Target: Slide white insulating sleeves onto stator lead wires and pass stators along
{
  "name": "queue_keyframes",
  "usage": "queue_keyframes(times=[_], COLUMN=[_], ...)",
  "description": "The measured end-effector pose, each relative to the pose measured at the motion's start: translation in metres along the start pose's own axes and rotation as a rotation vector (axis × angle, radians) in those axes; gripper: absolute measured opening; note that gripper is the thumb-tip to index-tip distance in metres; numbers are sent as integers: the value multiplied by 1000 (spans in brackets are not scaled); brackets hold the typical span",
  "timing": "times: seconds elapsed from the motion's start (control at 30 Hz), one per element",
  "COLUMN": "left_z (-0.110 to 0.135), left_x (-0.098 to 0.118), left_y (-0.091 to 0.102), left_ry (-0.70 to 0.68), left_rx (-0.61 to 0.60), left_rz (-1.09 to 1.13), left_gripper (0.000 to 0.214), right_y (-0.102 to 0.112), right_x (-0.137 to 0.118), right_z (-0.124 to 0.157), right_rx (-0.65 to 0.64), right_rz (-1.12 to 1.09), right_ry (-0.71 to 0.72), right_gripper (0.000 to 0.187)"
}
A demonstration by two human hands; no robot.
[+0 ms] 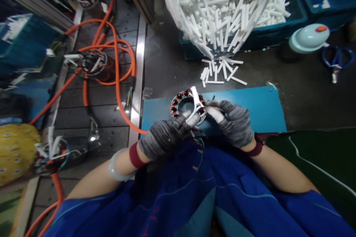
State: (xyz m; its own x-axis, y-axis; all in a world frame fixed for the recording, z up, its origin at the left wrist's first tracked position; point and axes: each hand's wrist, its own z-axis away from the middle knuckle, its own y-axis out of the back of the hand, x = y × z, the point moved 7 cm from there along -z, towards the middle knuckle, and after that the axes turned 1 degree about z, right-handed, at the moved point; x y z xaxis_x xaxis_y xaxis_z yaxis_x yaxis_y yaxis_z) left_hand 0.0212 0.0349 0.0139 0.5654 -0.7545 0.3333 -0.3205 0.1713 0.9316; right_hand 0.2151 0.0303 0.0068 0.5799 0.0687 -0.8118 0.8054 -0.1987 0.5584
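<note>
A ring-shaped motor stator [175, 108] with dark and orange-red windings lies on the blue mat [258, 107]. A white sleeve [195, 96] stands up from its near right side, and a thin white lead [192, 114] runs below it. My left hand [169, 133], in a grey striped glove, is closed at the stator's front rim, its fingertips pinching the white lead. My right hand [232, 120], gloved alike, pinches at the stator's right edge by the leads; what lies between those fingertips is too small to make out. Green wire [202, 152] hangs in front.
Loose white sleeves [219, 70] lie beyond the mat, below a plastic bag [214, 14] of them in a blue bin [297, 11]. A cup [310, 39] and blue scissors [337, 61] are at right. At left, orange cables [116, 77] cross the conveyor around more stators [94, 61].
</note>
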Motion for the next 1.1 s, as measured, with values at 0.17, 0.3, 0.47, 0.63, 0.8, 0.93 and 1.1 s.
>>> queue_keyframes(times=[0.17,0.3,0.47,0.63,0.8,0.93,1.1], left_z=[-23,-18,-7,-6,-7,-8,-7], left_x=[-7,6,3,1,-1,1,7], left_y=[-9,-2,-6,-8,-10,-10,-7], left_ry=[69,-78,-37,-86,-52,-64,-127], left_rx=[90,198,228,209,138,189,273], left_rz=[-288,-142,-82,-51,-19,-79,-129], left_gripper=[46,43,37,38,41,37,36], right_y=[14,68,41,6,-9,-18,-38], right_x=[2,15,21,35,39,19,15], right_z=[-44,-20,34,54,53,39,16], right_rx=[-20,267,74,10,18,-16,-288], right_rz=[39,-117,-192,-244,-367,-183,-237], right_ry=[146,8,-73,-191,-201,21,24], right_gripper=[19,23,15,18,24,26,35])
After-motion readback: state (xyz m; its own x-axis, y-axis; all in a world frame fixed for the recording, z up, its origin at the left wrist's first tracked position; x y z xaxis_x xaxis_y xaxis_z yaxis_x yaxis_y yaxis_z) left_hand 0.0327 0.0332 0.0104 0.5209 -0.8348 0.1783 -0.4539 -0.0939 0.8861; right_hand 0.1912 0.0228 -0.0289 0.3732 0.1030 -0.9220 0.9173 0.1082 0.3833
